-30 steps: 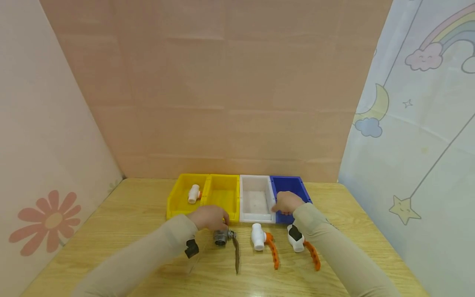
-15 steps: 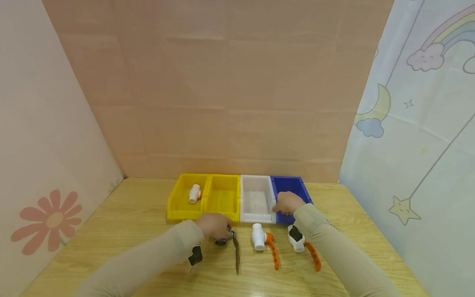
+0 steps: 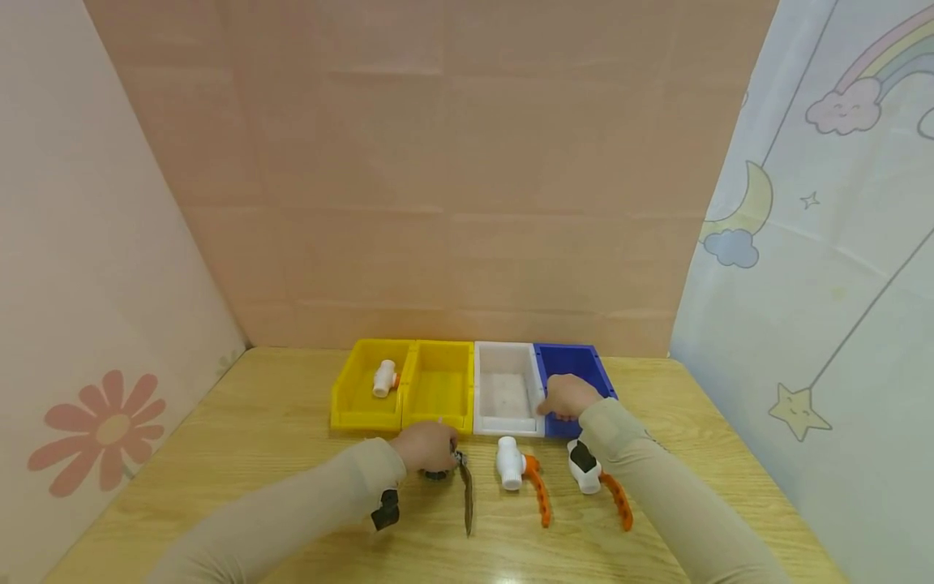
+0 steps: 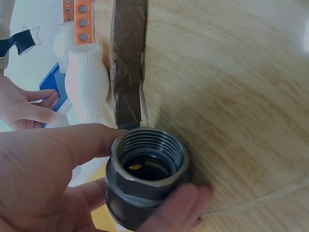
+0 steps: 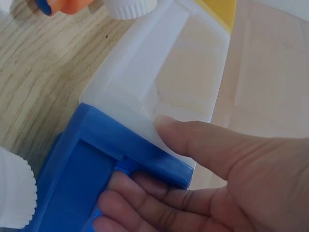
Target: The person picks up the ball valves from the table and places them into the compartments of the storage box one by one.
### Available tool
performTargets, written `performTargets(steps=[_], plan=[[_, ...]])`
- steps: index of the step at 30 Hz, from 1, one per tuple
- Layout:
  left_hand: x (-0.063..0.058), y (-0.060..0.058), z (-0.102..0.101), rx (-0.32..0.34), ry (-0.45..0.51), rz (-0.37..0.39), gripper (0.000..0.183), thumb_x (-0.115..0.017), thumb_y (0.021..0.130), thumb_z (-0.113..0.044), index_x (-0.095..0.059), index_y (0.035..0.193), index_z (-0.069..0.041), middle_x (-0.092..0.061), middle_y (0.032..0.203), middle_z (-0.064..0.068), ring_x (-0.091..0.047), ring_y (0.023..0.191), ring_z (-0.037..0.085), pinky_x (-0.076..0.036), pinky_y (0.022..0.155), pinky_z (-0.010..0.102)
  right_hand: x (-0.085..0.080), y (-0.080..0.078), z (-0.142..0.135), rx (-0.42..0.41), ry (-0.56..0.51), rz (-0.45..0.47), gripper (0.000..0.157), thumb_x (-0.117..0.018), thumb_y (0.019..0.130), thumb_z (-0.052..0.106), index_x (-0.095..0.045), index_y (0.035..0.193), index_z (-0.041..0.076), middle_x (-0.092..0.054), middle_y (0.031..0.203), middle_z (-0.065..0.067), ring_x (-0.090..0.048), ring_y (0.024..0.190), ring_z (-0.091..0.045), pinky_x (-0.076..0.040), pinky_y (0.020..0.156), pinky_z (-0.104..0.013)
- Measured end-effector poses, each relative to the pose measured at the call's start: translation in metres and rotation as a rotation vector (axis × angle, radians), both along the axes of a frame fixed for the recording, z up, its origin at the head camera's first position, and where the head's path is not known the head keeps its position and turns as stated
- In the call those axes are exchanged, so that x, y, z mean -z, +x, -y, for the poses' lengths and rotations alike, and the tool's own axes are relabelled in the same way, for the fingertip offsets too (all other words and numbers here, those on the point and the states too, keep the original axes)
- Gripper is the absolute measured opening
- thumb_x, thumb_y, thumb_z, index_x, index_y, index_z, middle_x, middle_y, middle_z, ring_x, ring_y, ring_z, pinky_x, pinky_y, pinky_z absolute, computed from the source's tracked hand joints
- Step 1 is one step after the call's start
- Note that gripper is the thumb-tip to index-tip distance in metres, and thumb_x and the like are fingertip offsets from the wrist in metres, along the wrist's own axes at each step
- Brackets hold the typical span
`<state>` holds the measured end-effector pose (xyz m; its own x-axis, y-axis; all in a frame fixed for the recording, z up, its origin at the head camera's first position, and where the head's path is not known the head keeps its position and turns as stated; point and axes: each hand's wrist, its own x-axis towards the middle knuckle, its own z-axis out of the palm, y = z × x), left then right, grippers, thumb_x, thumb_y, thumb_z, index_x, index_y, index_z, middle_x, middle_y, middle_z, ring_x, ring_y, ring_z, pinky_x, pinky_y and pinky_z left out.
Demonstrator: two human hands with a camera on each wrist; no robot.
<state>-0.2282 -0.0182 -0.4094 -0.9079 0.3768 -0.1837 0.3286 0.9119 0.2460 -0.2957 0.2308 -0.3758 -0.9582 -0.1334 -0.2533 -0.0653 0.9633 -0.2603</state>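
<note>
The left hand (image 3: 426,446) is closed around the body of a metal valve (image 4: 126,189), thumb and fingers on opposite sides, with the threaded opening facing the wrist camera. The valve lies within that grasp over the table (image 3: 292,405), in front of the second yellow bin (image 3: 438,389); its brown handle (image 4: 128,63) projects past the hand's right side toward the person. The right hand (image 3: 571,397) pinches the adjoining walls of the blue bin (image 5: 128,137) and the white bin (image 3: 508,427), thumb on the white side, fingers curled inside the blue. Between the hands stands a white valve (image 3: 510,464) with an orange handle.
</note>
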Motion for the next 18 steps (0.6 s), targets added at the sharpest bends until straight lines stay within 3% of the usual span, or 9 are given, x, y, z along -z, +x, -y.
performTargets(steps=[7,18], plan=[[0.0004,-0.0006,0.0020,0.021,0.046,0.008,0.028,-0.076,0.076,-0.017,-0.067,0.102,-0.010,-0.062,0.079,-0.002,-0.050,0.069,0.012,-0.045,0.061,0.026,-0.0019,-0.0001,-0.0001,0.006,0.001,0.012,0.029,-0.072,0.086,0.026,-0.065,0.068,0.004,-0.051,0.055,0.000,-0.048,0.050,-0.014,-0.039,0.050,-0.023],[-0.0006,-0.0021,-0.0002,-0.003,0.045,0.036,0.023,-0.075,0.077,-0.016,-0.066,0.098,-0.008,-0.059,0.075,-0.002,-0.050,0.067,0.013,-0.045,0.058,0.025,-0.0028,0.0015,0.0009,-0.001,0.005,0.005,0.029,-0.072,0.086,0.025,-0.064,0.067,0.005,-0.051,0.055,0.001,-0.047,0.049,-0.013,-0.039,0.049,-0.023]])
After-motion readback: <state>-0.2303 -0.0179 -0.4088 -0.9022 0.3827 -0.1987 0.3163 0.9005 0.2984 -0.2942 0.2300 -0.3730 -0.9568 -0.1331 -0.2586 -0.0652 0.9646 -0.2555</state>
